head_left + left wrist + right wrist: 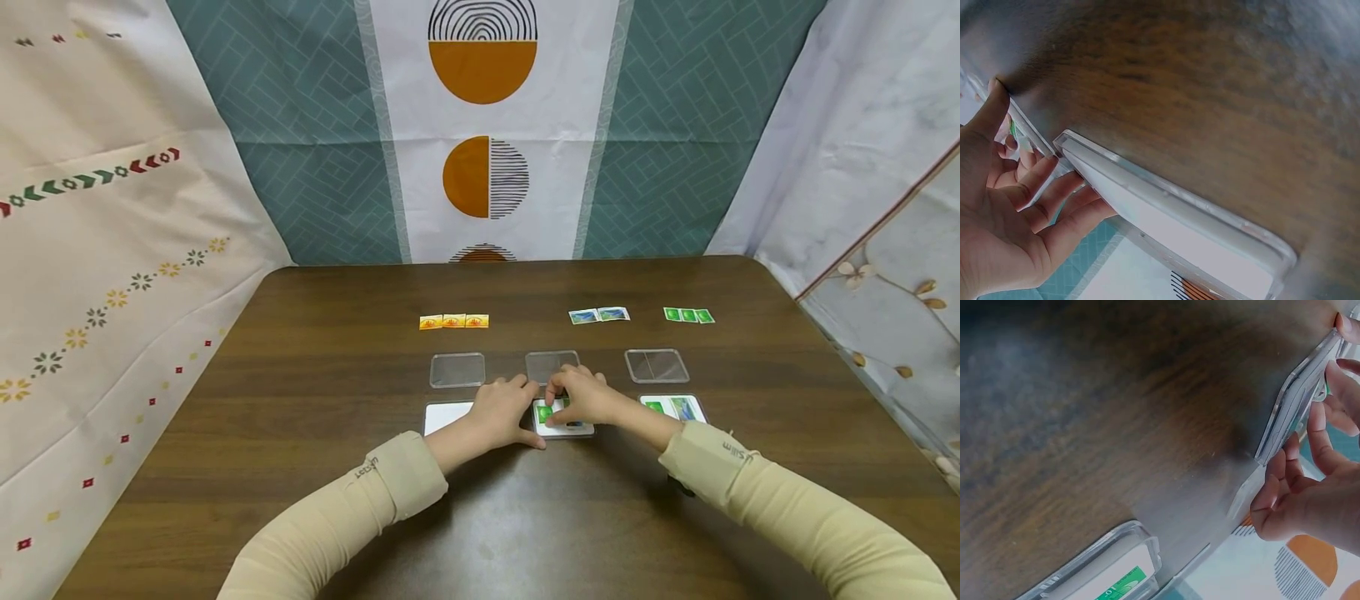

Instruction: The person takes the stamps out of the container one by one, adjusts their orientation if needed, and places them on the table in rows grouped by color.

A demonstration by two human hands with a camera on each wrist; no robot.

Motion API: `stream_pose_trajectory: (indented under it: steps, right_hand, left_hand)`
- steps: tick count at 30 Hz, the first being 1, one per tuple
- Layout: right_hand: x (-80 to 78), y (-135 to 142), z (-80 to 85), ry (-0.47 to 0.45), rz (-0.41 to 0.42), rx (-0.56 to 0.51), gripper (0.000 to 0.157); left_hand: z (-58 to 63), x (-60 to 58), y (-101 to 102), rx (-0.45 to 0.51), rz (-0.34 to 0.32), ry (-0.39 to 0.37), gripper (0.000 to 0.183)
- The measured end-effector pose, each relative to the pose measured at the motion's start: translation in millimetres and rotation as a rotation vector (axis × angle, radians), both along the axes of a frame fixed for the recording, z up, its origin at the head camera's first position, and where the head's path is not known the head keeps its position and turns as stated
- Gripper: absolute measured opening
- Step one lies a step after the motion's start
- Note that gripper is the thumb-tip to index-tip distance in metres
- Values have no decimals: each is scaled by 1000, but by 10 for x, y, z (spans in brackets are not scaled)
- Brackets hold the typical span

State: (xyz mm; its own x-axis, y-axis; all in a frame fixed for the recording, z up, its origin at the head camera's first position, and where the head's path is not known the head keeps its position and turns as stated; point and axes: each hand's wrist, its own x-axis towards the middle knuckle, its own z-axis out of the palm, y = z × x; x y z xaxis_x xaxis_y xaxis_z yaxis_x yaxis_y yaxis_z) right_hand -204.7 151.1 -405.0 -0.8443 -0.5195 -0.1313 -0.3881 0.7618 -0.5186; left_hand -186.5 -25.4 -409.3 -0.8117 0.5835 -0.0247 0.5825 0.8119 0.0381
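A shallow clear plastic case [583, 431] with a white card inside lies between the hands. My left hand [498, 410] holds its left end, thumb along the near edge and index finger at the far corner. Over the same case, my right hand [588, 396] pinches a small green stamp-like sticker [544, 414] between thumb and index finger. The right hand partly covers a blue picture sticker on this card. To the left, a case with a blank white card [447, 413] sits under the left hand's outer fingers; in the left wrist view its card [1166, 231] is plain white.
On the right stands a case [675, 407] with green and blue stickers. Behind are clear lids [457, 370], [656, 365], plus another lid [551, 363] beyond the hands. Farther back lie orange stickers [453, 322], blue ones [598, 315] and green ones [688, 315].
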Motion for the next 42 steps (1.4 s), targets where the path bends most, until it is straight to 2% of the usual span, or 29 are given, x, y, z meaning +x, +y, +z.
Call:
stream_pose_trajectory:
  steps: [6,12,20,30,42]
  right_hand:
    - [-12,14,-3,-12,6,-24,23]
    - [8,21,-32,18,0,-61,27]
    - [63,9,-84,77,5,-185,30]
    - [89,32,-132,78,5,-300,17]
    - [81,52,-104,28,-9,-338,12]
  left_hand:
    - [-3,-10,1,5,-1,1,74]
    - [3,-10,1,0,-2,0,74]
    - [2,-14,2,-4,-5,10,72]
    - [-13,-10,0,6,-1,12,72]
    - [-7,-6,0,9,-5,20,71]
